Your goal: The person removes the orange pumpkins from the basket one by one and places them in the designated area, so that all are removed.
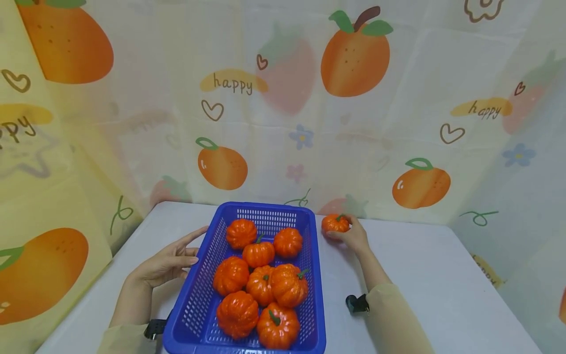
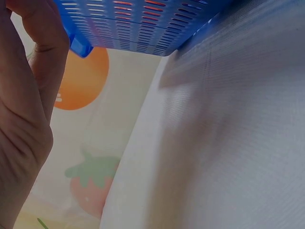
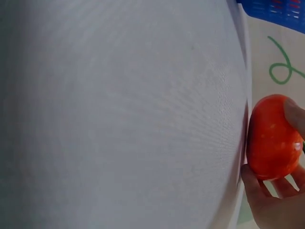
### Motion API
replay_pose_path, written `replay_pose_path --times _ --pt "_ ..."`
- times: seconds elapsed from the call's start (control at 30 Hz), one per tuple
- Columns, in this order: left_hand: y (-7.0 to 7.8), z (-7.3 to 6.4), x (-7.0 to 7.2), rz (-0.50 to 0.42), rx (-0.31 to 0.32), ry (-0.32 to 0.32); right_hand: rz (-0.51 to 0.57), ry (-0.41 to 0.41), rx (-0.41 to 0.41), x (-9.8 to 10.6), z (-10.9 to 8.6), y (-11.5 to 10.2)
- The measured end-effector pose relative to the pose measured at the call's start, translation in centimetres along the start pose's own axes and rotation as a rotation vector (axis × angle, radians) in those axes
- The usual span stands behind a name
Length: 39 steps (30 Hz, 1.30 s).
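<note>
To the right of a blue plastic basket (image 1: 320,290), my right hand (image 1: 356,238) grips a small orange toy pumpkin (image 1: 333,223) with a green stem. The right wrist view shows thumb and fingers around this pumpkin (image 3: 272,138), low by the white tabletop. Several similar pumpkins (image 1: 277,325) lie inside the basket, some leaning on each other. At the basket's left side is my left hand (image 1: 161,265), fingers loosely extended with the tips right at the rim. In the left wrist view, part of that hand (image 2: 28,95) appears beside the slotted basket wall (image 2: 138,24).
The basket stands on a white table (image 1: 424,285), its long side running away from me. A fruit-patterned curtain (image 1: 274,147) hangs behind the table's far edge and along both sides. Dark wrist straps (image 1: 155,328) are on both arms.
</note>
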<state>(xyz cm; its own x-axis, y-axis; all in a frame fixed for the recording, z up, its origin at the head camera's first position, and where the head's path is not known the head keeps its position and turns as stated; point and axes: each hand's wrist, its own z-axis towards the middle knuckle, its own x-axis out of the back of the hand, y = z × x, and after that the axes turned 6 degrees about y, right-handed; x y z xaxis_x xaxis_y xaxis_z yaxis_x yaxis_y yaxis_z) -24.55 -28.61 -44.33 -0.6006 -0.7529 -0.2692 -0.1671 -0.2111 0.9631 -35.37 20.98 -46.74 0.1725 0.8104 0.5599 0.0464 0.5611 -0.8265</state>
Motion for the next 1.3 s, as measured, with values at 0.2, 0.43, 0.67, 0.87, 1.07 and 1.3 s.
replay_pose_path --times 0.2,0.43,0.67,0.87,1.07,1.3 --pt "-0.1 0.04 0.03 0.007 0.01 0.017 -0.017 -0.008 0.021 -0.11 -0.24 0.02" --pt "-0.24 -0.06 0.15 0.006 0.009 0.018 -0.008 -0.022 0.039 -0.22 -0.26 0.13" --pt "-0.14 -0.09 0.13 0.008 0.011 0.016 -0.031 -0.046 0.046 -0.34 -0.16 0.28" --pt "-0.1 -0.07 0.06 0.011 0.01 0.021 -0.026 -0.053 0.05 -0.09 -0.2 0.09" --pt "-0.09 -0.02 0.02 -0.001 0.012 0.019 -0.008 -0.057 0.027 0.18 -0.23 0.06" --pt "-0.15 0.01 0.17 -0.004 0.008 0.008 0.009 -0.047 0.006 0.6 -0.09 -0.16"
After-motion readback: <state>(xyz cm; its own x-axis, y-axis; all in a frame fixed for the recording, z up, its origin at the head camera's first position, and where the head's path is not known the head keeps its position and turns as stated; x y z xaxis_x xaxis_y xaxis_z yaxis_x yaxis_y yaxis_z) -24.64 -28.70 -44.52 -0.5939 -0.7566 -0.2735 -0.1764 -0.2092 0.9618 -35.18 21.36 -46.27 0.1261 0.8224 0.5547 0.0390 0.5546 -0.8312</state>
